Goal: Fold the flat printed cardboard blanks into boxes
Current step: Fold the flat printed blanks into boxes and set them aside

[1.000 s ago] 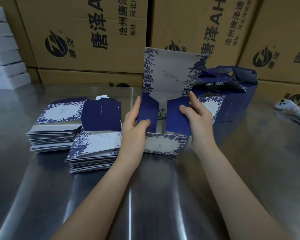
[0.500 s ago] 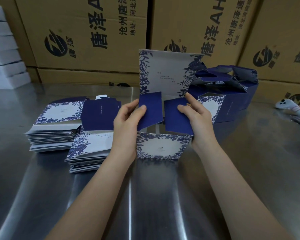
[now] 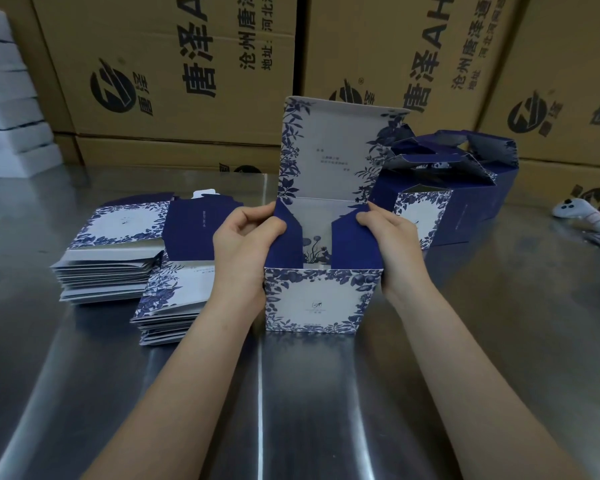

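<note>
The half-folded blue-and-white floral cardboard box (image 3: 321, 299) stands at the middle of the shiny steel table (image 3: 465, 358). Its printed front wall faces the person and its tall back panel (image 3: 329, 154) is upright. The left hand (image 3: 243, 251) grips the navy left side flap (image 3: 290, 247), fingers curled over its top edge. The right hand (image 3: 392, 244) pinches the navy right side flap (image 3: 350, 247) likewise. Both flaps lean inward. Just left lie 2 stacks of flat printed blanks (image 3: 118, 258). Folded navy boxes (image 3: 465, 202) sit behind the right hand. Brown printed cartons (image 3: 174, 81) line the back, and a white controller (image 3: 582, 216) lies far right.
</note>
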Tool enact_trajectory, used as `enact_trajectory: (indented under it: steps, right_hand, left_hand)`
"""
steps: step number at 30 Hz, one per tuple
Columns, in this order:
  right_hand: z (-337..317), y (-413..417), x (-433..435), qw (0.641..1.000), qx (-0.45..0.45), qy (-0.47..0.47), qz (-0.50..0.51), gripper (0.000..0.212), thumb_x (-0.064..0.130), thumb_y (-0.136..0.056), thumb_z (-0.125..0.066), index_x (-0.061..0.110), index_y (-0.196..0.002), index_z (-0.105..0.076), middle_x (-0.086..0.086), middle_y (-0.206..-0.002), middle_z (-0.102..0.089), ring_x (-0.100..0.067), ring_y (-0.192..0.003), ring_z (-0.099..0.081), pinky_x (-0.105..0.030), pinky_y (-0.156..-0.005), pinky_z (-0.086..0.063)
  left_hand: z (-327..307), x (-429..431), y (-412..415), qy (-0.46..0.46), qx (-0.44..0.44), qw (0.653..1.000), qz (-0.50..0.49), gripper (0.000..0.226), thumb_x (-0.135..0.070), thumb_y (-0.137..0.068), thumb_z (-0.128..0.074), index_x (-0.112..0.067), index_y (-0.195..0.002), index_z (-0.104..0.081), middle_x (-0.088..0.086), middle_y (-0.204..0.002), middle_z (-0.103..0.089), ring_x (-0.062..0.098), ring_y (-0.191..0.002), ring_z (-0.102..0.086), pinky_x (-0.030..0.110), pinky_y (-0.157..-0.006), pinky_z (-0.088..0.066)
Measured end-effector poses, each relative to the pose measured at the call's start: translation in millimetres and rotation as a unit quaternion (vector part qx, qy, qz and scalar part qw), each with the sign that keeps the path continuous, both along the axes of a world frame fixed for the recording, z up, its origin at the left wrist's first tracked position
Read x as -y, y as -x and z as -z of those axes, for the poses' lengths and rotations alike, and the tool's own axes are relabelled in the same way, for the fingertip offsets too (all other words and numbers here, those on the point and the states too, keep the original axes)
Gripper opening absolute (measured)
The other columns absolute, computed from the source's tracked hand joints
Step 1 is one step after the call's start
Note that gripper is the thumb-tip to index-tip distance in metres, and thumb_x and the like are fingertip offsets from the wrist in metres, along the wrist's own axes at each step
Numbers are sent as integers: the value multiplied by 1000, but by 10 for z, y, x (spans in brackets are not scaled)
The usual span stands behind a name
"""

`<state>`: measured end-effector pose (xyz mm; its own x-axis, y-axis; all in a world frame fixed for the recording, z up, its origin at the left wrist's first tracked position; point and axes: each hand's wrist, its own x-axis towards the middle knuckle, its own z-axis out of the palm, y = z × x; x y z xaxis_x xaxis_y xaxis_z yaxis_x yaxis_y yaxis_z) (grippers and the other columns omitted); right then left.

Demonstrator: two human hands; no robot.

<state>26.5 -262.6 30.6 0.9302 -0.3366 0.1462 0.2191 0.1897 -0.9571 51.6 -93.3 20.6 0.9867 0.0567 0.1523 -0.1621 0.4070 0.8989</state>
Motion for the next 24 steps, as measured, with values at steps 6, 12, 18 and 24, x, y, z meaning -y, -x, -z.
enact_trajectory:
  steps: [6,12,18,24]
  right_hand:
    - [-15,-15,4,1000,-22,18,-1,25,10,-92,-58,31,-81,-65,7,-64,-71,-7,-55,-63,-18,-51,-47]
    - [17,41,-19,994,-58,90,-11,35,28,-93,-61,31,-62,-77,7,-68,-72,-8,-60,-66,-20,-61,-49]
    - [-30,37,-81,996,-76,44,31,9,11,-90,-59,11,-97,-64,-15,-73,-62,-18,-63,-51,-27,-61,-36]
    - [-32,24,-84,994,-85,38,49,20,10,-88,-58,4,-104,-48,-11,-77,-56,-19,-68,-47,-26,-59,-31]
  left_hand:
    - [-1,3,-27,-19,-6,1000,-12,22,2,-81,-67,-19,-84,-70,6,-86,-73,22,-86,-69,41,-84,-58]
    - [44,-62,-88,-14,-37,999,27,18,-12,-81,-78,-16,-78,-60,1,-77,-71,14,-66,-69,33,-64,-58]
    - [44,-47,-96,-25,-35,999,-3,22,-1,-82,-68,-16,-70,-59,-5,-64,-67,14,-59,-63,30,-60,-53]
    - [41,-42,-88,-32,-22,999,-21,26,0,-79,-67,-18,-63,-58,2,-73,-64,21,-70,-58,35,-67,-49]
